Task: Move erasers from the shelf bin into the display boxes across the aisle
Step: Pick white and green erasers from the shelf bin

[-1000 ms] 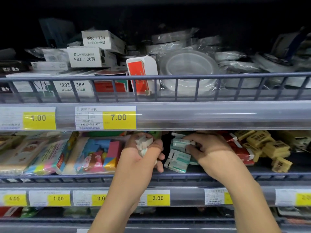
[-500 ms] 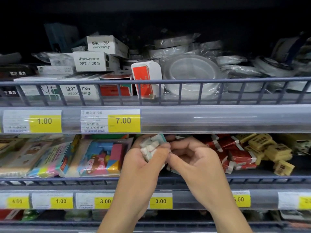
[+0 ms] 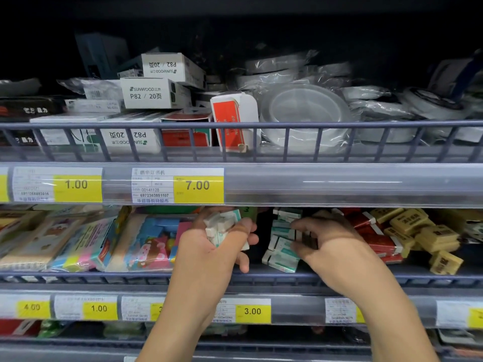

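Head view: the left hand (image 3: 209,246) grips a bunch of erasers (image 3: 222,226). The right hand (image 3: 332,246), fingers curled, pinches erasers in the shelf pile (image 3: 281,253).

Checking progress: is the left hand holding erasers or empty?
Holding: the left hand grips a bunch of white erasers, which stick out between thumb and fingers.

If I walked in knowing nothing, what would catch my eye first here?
Probably the two hands in the middle shelf: the left hand grips a fistful of white erasers, while the right hand reaches with curled fingers into the teal-and-white erasers beside it. Next, the yellow price tags on the shelf rail above, reading 1.00 and 7.00.
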`<state>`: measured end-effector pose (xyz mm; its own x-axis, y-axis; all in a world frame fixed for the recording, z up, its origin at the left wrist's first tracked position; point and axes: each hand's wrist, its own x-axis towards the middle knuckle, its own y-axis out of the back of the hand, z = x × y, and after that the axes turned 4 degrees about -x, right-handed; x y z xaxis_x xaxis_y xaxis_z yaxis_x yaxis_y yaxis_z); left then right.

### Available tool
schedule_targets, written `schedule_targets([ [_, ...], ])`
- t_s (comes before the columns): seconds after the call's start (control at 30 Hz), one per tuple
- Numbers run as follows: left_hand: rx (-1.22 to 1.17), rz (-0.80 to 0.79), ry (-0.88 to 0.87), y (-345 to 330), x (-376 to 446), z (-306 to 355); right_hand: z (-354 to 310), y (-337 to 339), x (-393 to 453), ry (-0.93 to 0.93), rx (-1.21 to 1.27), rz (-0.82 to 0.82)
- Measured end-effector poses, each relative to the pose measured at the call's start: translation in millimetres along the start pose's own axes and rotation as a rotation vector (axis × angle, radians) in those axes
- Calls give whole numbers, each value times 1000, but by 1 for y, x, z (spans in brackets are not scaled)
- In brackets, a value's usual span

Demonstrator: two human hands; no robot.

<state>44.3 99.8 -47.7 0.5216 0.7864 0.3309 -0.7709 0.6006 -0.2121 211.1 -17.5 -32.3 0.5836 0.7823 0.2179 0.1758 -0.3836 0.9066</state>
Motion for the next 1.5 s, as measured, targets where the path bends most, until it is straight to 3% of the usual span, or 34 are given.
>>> schedule_targets([
  [0.23, -24, 5, 48, 0, 0, -3, -21, 7, 11, -9, -205, -224],
  [0.37, -60, 0, 58, -3, 0, -3, -24, 5, 15, 10, -158, -229],
  [0.47, -62, 2, 43, -4, -1, -3, -17, -3, 12, 21, 70, -122],
  [0.57, -79, 21, 32, -4, 0, -3, -17, -7, 3, 54, 622, 99],
  [0.63, -116, 33, 30, -4, 0, -2, -24, -7, -6, 129, 917, 104],
  [0.83, -48, -81, 11, -4, -3, -3, -53, -14, -20, 320, 1241, 22],
  [1.07, -16, -51, -33, -3, 0, -2, -59, -22, -25, 329, 999, 96],
  [1.3, 61, -65, -55, 5, 2, -4, -47, -16, -23, 274, 957, 79],
  [1.4, 60, -54, -34, 7, 2, -5, -24, -7, -13, 112, 688, 158],
  [1.5, 79, -34, -41, 10, 4, -7, -10, -1, -4, 0, 297, 14],
])
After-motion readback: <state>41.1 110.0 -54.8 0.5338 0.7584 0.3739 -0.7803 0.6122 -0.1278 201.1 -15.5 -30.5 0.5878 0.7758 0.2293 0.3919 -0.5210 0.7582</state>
